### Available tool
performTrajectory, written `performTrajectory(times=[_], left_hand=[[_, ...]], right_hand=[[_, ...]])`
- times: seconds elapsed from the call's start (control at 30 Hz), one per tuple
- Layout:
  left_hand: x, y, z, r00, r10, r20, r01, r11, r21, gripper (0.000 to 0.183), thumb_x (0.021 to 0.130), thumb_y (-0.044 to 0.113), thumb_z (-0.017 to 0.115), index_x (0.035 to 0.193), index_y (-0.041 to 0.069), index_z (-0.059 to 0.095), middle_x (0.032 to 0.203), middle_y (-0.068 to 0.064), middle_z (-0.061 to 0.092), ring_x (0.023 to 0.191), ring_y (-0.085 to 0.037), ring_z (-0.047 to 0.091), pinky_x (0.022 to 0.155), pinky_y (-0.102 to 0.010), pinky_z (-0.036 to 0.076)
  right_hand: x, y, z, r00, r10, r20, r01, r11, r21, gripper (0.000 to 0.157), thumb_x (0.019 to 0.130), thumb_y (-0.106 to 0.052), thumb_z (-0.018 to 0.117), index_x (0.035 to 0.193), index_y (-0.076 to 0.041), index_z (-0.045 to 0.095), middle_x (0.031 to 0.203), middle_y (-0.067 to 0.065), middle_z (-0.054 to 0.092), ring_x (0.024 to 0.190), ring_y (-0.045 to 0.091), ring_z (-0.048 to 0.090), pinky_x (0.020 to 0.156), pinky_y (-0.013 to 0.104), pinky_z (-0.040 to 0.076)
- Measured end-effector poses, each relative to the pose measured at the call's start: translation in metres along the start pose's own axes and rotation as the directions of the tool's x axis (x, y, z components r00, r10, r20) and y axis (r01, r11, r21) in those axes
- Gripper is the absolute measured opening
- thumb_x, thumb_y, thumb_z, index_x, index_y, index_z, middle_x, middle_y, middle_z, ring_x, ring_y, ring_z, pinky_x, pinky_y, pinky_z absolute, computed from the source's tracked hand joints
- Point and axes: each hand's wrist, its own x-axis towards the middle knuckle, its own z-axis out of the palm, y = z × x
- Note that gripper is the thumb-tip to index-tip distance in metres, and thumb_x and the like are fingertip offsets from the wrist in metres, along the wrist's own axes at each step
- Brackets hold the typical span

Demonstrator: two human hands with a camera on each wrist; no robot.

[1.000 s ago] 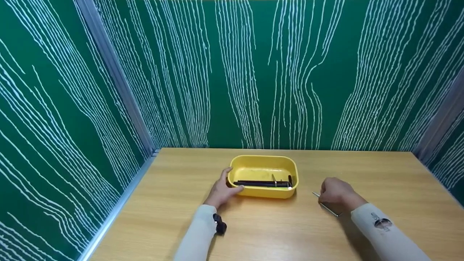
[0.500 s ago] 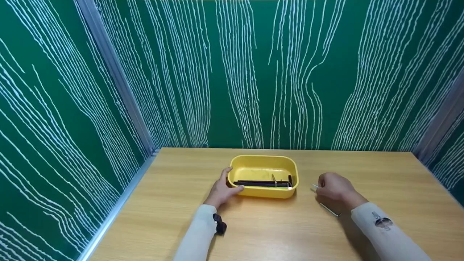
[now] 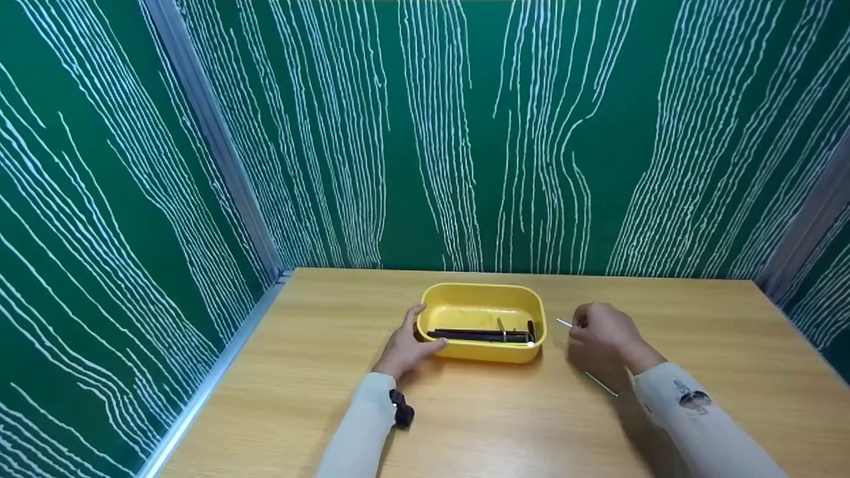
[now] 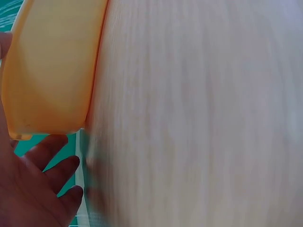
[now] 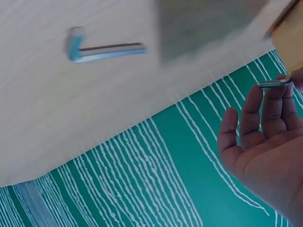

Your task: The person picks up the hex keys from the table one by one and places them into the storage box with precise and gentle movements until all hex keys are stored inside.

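Observation:
A yellow plastic bin (image 3: 481, 353) stands on the table with its left end in my left hand (image 3: 405, 348). The thumb lies over the front rim, and the fingers reach round the end wall; in the left wrist view they spread against the bin's end (image 4: 52, 94). To the right of the bin, my right hand (image 3: 607, 332) pinches a small silver hex key (image 5: 273, 83) between thumb and fingertips, raised above the tabletop. One end of that key (image 3: 564, 322) points toward the bin. A second L-shaped hex key (image 5: 111, 53) lies on the table below the right hand.
Inside the bin, along its front side, lie dark slim rods (image 3: 475, 334) and a few small pieces. The wooden table (image 3: 491, 425) ends at a green wall (image 3: 491, 133) with white wavy lines. Metal posts (image 3: 219, 133) stand at the corners.
My right hand has lifted one hex key off the table and moved it up and left toward the bin. The other key stays on the table. My left hand keeps its place.

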Motion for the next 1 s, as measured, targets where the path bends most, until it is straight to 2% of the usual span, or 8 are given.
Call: performTrajectory(times=[0.2,0.4,0.73,1.0], left_hand=[[0.001,0.0,0.002,1.0,0.001,0.002,-0.001,1.0,-0.004,0.091,0.05,0.068,0.067,0.127,0.05,0.021,0.134,0.0,0.039,0.119,-0.017,0.039,0.101,-0.043,0.028],[0.001,0.003,0.0,1.0,-0.004,-0.001,0.004,1.0,-0.002,0.093,0.05,0.068,0.067,0.129,0.048,0.021,0.134,0.001,0.039,0.119,-0.016,0.039,0.101,-0.042,0.029],[-0.001,0.003,0.0,1.0,-0.028,0.002,0.028,0.999,-0.024,0.094,0.05,0.067,0.067,0.13,0.048,0.021,0.135,0.002,0.038,0.118,-0.017,0.039,0.102,-0.045,0.027],[-0.001,0.001,0.0,1.0,-0.009,-0.003,0.009,1.0,-0.008,0.093,0.052,0.066,0.068,0.131,0.045,0.022,0.136,0.001,0.037,0.12,-0.018,0.038,0.101,-0.045,0.027]], right_hand=[[0.008,-0.01,-0.001,0.992,-0.101,-0.082,0.096,0.993,-0.066,0.009,0.074,-0.02,0.062,0.076,-0.012,0.059,0.07,0.004,0.054,0.061,0.018,0.048,0.051,0.026,0.038],[0.012,-0.016,-0.002,0.991,-0.096,-0.097,0.092,0.995,-0.041,0.009,0.075,-0.02,0.062,0.08,-0.013,0.06,0.072,0.005,0.055,0.063,0.019,0.048,0.052,0.026,0.04],[0.016,-0.029,0.0,0.984,-0.135,-0.116,0.13,0.99,-0.05,0.008,0.077,-0.021,0.061,0.081,-0.014,0.06,0.074,0.004,0.056,0.065,0.019,0.049,0.054,0.026,0.04],[0.022,-0.047,0.001,0.977,-0.169,-0.131,0.16,0.984,-0.074,0.006,0.076,-0.021,0.062,0.077,-0.016,0.059,0.07,0.003,0.055,0.063,0.019,0.048,0.053,0.026,0.039]])
